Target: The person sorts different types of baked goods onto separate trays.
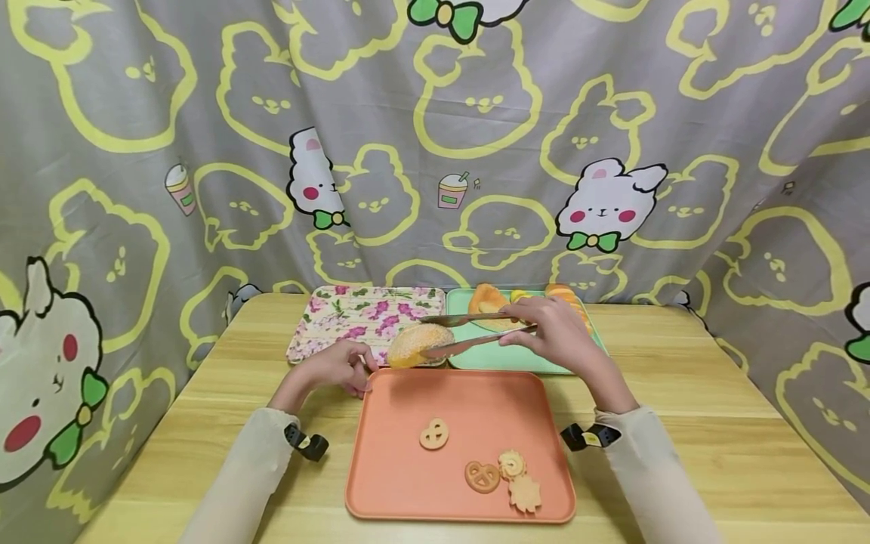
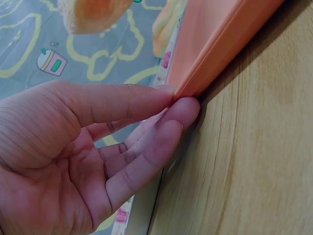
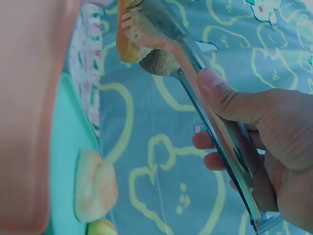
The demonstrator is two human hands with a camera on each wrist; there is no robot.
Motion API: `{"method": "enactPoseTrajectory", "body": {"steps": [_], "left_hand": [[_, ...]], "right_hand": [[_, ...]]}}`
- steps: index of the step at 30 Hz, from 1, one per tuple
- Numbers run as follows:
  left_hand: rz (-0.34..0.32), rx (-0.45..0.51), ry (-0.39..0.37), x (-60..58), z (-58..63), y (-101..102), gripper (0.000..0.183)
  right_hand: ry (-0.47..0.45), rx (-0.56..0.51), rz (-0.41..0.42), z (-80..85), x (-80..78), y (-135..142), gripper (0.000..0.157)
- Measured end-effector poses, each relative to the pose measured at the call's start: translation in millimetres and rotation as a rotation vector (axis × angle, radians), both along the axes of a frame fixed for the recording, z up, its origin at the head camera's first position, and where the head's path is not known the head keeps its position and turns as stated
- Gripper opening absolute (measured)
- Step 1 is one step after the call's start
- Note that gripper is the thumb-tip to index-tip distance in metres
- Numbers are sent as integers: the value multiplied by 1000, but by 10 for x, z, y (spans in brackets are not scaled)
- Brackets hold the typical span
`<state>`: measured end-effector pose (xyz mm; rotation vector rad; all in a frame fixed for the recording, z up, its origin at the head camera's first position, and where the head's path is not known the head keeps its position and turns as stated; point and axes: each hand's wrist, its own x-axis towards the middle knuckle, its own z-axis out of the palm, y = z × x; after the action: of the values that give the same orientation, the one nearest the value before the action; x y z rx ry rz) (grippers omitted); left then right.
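My right hand grips metal tongs partway along their arms. Between the tongs' ends is a sugar-dusted bread bun, held in the air above the far left part of the orange tray. With thumb and fingertips my left hand pinches that tray's far left corner. On the tray lie a pale pretzel cookie, a browner pretzel cookie, a round swirled cookie and a pale jagged-edged cookie.
Behind the orange tray stand a floral tray on the left and a green tray on the right. Several breads, among them a brown pastry and an orange striped loaf, lie on the green one. A patterned curtain hangs behind the wooden table.
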<state>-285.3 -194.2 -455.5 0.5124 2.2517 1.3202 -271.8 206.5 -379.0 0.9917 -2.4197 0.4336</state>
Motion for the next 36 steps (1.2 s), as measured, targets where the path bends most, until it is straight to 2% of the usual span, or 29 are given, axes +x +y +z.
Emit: {"method": "enactPoseTrajectory", "body": {"steps": [5,13,21,26,28,32,36], "left_hand": [[2,6,-11,3,3,2,23],[12,1,4,8,-5,-13,23],[8,8,3,19,-8,-18,23],[7,12,2,25,4,5,22],[6,13,2,24,6,12,22],[7,14,-6,19,-4,16,22],[4,14,-3,17,-6,-2,22]], "right_hand": [[17,3,-80,60,-12,124,40],[-1,88,-212,89,-53,245,41],[-84,119,-255,74,-107,358,41],[-120,99,-282,74,-135,447,42],[-120,87,-284,63,-138,486,40],[-118,95,-269,15,-151,541,25],[-105,123,-258,-33,-179,582,24]]}}
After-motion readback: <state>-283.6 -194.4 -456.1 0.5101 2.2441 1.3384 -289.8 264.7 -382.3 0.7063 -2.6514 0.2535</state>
